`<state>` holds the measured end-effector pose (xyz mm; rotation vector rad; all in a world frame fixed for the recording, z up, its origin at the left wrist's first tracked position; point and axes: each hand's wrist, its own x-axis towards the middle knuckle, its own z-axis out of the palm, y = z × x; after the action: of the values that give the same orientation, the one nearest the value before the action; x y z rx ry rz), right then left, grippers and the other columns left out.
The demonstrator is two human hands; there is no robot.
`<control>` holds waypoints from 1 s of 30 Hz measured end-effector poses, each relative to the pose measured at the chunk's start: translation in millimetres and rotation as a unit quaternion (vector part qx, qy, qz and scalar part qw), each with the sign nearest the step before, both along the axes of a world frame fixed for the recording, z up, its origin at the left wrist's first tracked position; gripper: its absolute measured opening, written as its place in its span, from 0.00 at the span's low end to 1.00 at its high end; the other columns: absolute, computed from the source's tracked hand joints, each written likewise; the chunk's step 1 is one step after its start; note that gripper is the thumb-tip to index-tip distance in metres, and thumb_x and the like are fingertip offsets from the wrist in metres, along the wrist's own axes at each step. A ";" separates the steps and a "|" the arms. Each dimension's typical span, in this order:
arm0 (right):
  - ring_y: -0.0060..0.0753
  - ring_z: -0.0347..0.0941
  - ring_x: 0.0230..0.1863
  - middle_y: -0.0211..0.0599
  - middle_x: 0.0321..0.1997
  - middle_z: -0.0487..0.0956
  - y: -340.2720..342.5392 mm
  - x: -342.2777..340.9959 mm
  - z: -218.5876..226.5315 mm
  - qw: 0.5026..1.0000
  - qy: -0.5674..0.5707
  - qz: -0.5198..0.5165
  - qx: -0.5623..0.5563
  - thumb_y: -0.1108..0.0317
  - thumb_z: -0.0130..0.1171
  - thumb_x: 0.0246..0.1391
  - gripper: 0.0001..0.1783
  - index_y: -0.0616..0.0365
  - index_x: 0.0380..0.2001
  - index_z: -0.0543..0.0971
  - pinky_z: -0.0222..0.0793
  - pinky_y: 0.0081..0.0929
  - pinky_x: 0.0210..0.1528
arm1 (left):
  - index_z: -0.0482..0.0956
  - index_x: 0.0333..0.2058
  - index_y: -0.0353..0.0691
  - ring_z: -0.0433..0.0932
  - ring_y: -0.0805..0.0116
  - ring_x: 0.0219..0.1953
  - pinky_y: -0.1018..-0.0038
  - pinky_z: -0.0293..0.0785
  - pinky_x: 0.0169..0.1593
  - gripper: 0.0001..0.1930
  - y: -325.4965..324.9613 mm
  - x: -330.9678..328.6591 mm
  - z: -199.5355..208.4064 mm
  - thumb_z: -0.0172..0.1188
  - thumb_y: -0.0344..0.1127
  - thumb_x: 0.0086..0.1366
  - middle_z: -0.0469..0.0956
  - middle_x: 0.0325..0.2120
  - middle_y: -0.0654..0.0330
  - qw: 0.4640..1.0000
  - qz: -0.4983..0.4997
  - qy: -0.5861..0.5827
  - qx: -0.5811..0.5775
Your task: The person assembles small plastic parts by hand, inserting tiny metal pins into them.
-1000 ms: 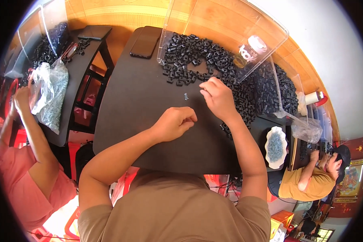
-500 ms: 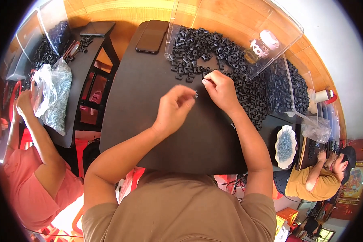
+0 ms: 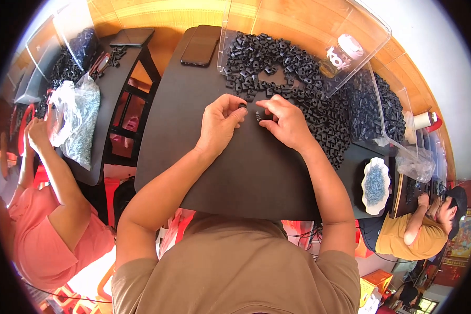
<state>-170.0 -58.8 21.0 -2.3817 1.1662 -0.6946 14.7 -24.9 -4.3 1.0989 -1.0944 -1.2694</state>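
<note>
Above the dark table (image 3: 193,136), my left hand (image 3: 220,123) pinches a small black plastic part (image 3: 242,105) between thumb and fingertips. Just to its right is my right hand (image 3: 288,123), its thumb and fingers bent around a small ridged silvery metal piece (image 3: 258,116). Whether that piece is a spring or several screws is too small to tell. The two hands are close but apart. Beyond them spreads a pile of black plastic parts (image 3: 324,118), partly inside a tipped clear plastic bin (image 3: 224,52).
A phone (image 3: 200,46) lies at the far left of the table. A pink-lidded jar (image 3: 343,55) is by the bin. At right stands a white scalloped dish (image 3: 386,180) of small silvery pieces. Co-workers sit left (image 3: 57,225) and right (image 3: 403,235).
My right hand has come back from the pile and now has the silvery piece, which was at my left fingertips. My left hand has moved up and now pinches a black part.
</note>
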 end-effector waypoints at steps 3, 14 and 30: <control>0.39 0.73 0.35 0.34 0.30 0.72 -3.6 -3.3 -8.3 0.999 0.037 0.010 -0.018 0.72 0.65 0.39 0.14 0.57 0.33 0.77 0.69 0.33 0.35 | 0.75 0.37 0.36 0.72 0.81 0.29 0.83 0.70 0.34 0.06 -0.2 -0.7 -0.6 0.55 0.26 0.61 0.77 0.29 0.64 1.000 -0.017 0.000 0.002; 0.27 0.73 0.27 0.33 0.28 0.73 7.9 -9.3 11.4 0.987 -0.146 0.005 0.073 0.74 0.60 0.45 0.07 0.63 0.29 0.76 0.68 0.23 0.30 | 0.76 0.36 0.35 0.71 0.81 0.28 0.84 0.69 0.33 0.07 2.8 -5.5 -2.4 0.56 0.22 0.59 0.75 0.26 0.66 0.998 -0.035 -0.047 -0.015; 0.18 0.69 0.23 0.34 0.28 0.77 20.9 9.9 -0.6 0.944 -0.268 0.006 0.190 0.77 0.54 0.53 0.07 0.68 0.34 0.78 0.66 0.16 0.25 | 0.76 0.31 0.33 0.77 0.64 0.27 0.74 0.73 0.32 0.07 13.8 -12.4 4.5 0.59 0.19 0.52 0.75 0.26 0.55 0.964 0.060 -0.196 -0.170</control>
<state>-160.1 -38.0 20.4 -1.7263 0.9399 -0.9396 2.3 -11.1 0.1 1.1544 -1.4551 -0.7460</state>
